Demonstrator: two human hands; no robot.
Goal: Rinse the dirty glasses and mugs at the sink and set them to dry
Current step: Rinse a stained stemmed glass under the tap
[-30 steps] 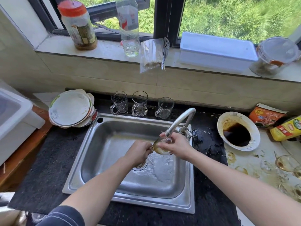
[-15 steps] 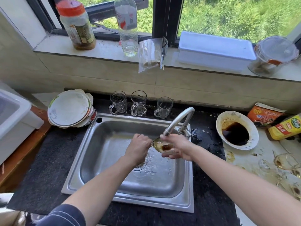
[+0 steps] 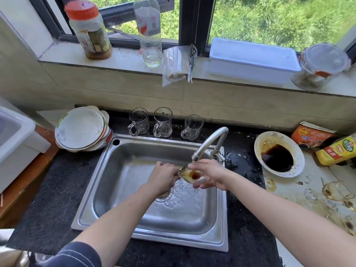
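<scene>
Glass (image 3: 191,175) w/ brown dregs inside

Left hand (image 3: 163,176): fist-like, fingers curled closed, knuckles up.
Right hand (image 3: 209,173): just beside the left, fingers cupped, palm turned inward.
Forearms: both extended forward, converging.

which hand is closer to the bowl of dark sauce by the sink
Right. The right hand is over the sink's right side, holding the glass under the faucet, nearest the sauce bowl. The left hand is farther left, over the basin's middle.
</scene>
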